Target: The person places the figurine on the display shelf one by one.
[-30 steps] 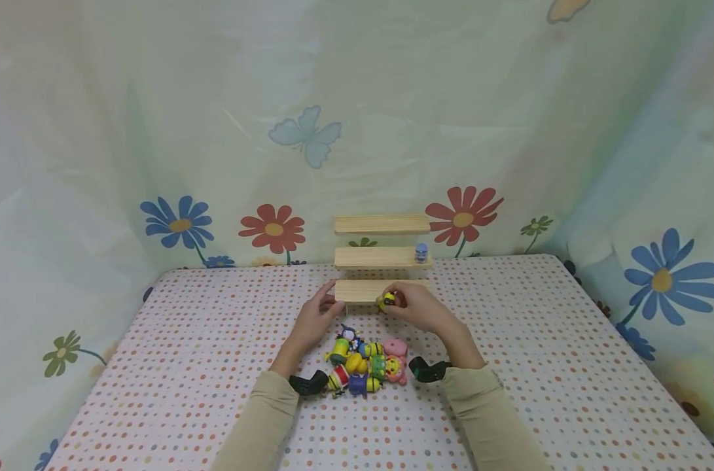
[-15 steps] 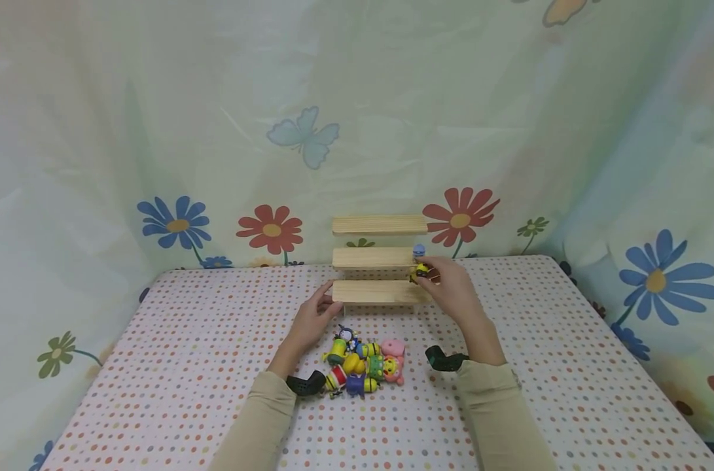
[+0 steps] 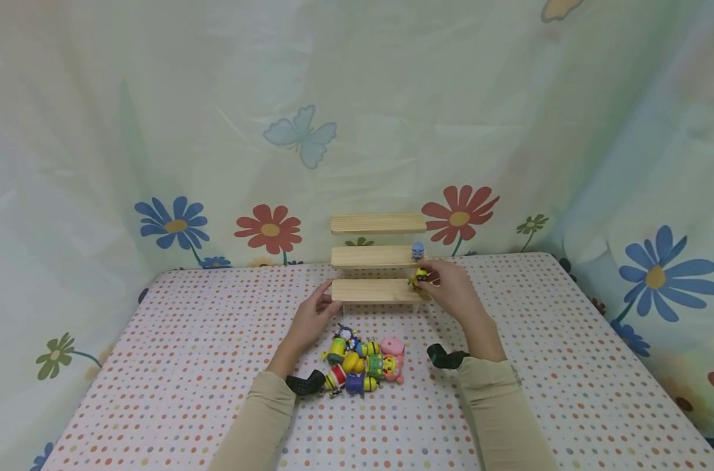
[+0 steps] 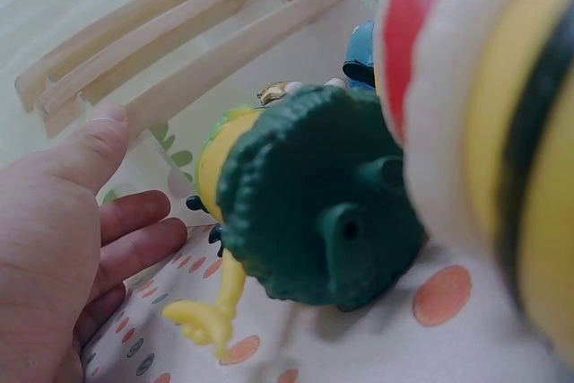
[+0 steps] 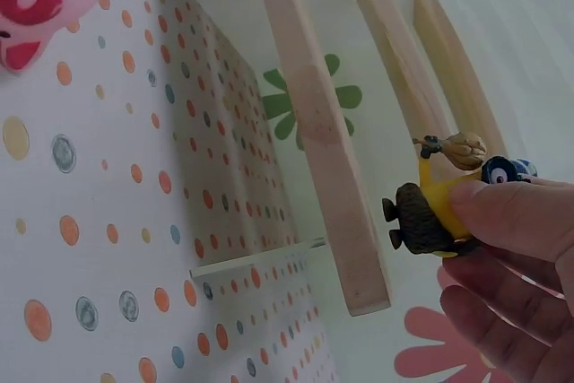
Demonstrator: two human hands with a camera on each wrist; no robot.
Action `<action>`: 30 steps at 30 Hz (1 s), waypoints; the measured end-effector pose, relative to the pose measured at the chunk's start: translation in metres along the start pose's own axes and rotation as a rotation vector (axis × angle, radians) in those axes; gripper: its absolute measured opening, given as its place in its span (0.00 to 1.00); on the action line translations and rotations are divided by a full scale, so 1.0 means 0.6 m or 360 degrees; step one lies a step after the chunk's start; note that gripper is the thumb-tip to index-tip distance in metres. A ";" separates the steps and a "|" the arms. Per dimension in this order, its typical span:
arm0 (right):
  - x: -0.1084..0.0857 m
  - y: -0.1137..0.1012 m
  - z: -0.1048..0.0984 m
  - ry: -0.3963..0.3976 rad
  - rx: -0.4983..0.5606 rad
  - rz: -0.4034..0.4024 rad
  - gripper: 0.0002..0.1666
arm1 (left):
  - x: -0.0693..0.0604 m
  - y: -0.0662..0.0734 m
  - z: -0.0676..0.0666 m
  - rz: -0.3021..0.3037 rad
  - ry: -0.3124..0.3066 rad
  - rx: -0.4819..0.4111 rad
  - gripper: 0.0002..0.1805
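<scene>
Your R hand [image 3: 451,286]: fingers curled, pinching minion figurine [image 5: 438,211] over R end of bottom wooden shelf [image 3: 368,291]; foot contact unclear. Your L hand [image 3: 311,320]: fingers loosely extended, thumb at shelf's L end. Prob. placing step; next likely needs feet set flat, then release.

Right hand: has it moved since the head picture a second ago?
Yes: in the head view, the right hand has shifted rightward and slightly up against the bottom shelf, now at its right end.
</scene>
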State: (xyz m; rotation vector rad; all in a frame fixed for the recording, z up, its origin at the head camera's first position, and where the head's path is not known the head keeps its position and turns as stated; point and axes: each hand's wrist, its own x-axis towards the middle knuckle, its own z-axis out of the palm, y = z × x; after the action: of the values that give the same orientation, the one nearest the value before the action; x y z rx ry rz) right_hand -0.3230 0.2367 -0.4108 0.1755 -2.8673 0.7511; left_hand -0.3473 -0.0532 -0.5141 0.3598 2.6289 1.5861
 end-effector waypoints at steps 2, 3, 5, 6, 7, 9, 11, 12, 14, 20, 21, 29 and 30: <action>0.001 0.001 0.002 -0.0009 0.0014 -0.0016 0.25 | 0.000 0.000 0.000 0.0007 0.0001 -0.0007 0.41; 0.001 0.002 0.003 -0.0013 0.0020 -0.0023 0.25 | 0.000 0.000 0.000 0.0006 0.0000 -0.0010 0.41; 0.002 0.004 0.006 -0.0017 0.0026 -0.0045 0.24 | -0.001 0.000 0.000 0.0007 -0.0001 -0.0011 0.42; 0.002 0.005 0.006 -0.0017 0.0027 -0.0056 0.24 | 0.000 0.000 -0.001 0.0003 -0.0001 -0.0014 0.42; 0.003 0.006 0.007 -0.0015 0.0026 -0.0067 0.24 | 0.000 0.000 -0.001 0.0002 -0.0001 -0.0014 0.42; 0.003 0.008 0.008 -0.0011 0.0018 -0.0087 0.23 | 0.000 0.000 -0.001 -0.0005 -0.0003 -0.0012 0.43; 0.002 0.009 0.008 -0.0008 0.0012 -0.0104 0.23 | 0.000 0.001 -0.001 -0.0009 -0.0004 -0.0011 0.43; 0.002 0.010 0.008 -0.0008 0.0014 -0.0115 0.23 | 0.000 0.001 -0.001 -0.0007 -0.0004 -0.0011 0.43; 0.001 0.011 0.007 -0.0010 0.0019 -0.0133 0.23 | -0.001 0.001 -0.001 -0.0003 -0.0005 -0.0006 0.43; -0.003 0.008 0.002 -0.0087 0.0018 -0.0148 0.28 | -0.005 0.000 -0.003 -0.0021 0.0001 -0.0005 0.42; -0.005 0.006 -0.003 -0.0108 0.0011 -0.0137 0.29 | -0.006 0.000 -0.003 -0.0024 0.0003 -0.0007 0.42; -0.045 -0.045 -0.074 -0.0146 -0.0122 -0.0066 0.35 | -0.002 0.001 0.000 0.0007 0.0005 -0.0020 0.41; -0.050 -0.057 -0.079 -0.0144 -0.0131 -0.0090 0.35 | -0.002 0.002 0.000 0.0003 0.0003 -0.0011 0.41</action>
State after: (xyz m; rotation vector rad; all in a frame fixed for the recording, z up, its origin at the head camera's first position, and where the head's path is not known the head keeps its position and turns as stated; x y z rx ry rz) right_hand -0.2821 0.2328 -0.3600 0.2850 -2.9584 0.6287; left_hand -0.3461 -0.0526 -0.5132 0.3605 2.6247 1.5968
